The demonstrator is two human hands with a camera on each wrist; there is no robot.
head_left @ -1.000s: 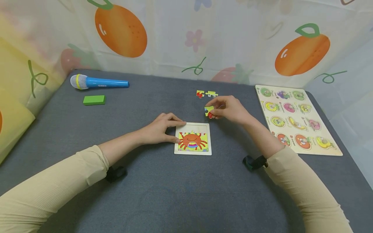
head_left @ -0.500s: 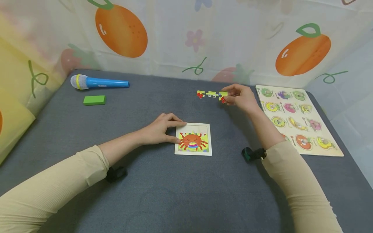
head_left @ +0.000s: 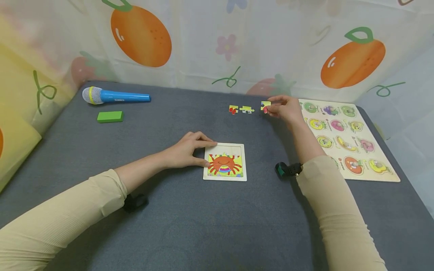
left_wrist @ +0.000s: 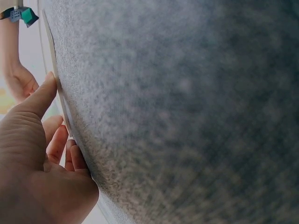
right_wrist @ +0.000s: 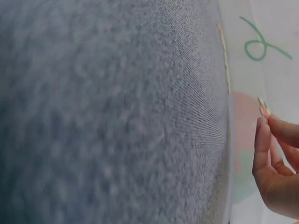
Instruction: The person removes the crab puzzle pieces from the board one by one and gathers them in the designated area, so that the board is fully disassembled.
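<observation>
My left hand (head_left: 184, 150) rests at the left side of a small square puzzle board (head_left: 225, 177). Its thumb and index finger, fairly straight, touch the board's left edge and upper left corner. A smiling red crab fills the board's lower part, while the strip above it is bare wood. Between thumb and fingertips, my right hand (head_left: 286, 109) pinches a yellow-and-red puzzle piece (head_left: 265, 106), seen edge-on and raised off the table in the right wrist view. Just left of it lie a yellow puzzle piece (head_left: 246, 110) and a red-and-yellow puzzle piece (head_left: 233, 109).
A fruit knob board (head_left: 369, 160) lies at the right, partly beneath my right forearm. At the far left are a blue toy microphone (head_left: 123, 96) and a green block (head_left: 110, 116). A printed curtain (head_left: 196, 45) hangs along the table's back edge.
My right hand has carried its puzzle piece from near the board back and rightward, to the right end of the row of pieces. My left hand and the board have stayed put.
</observation>
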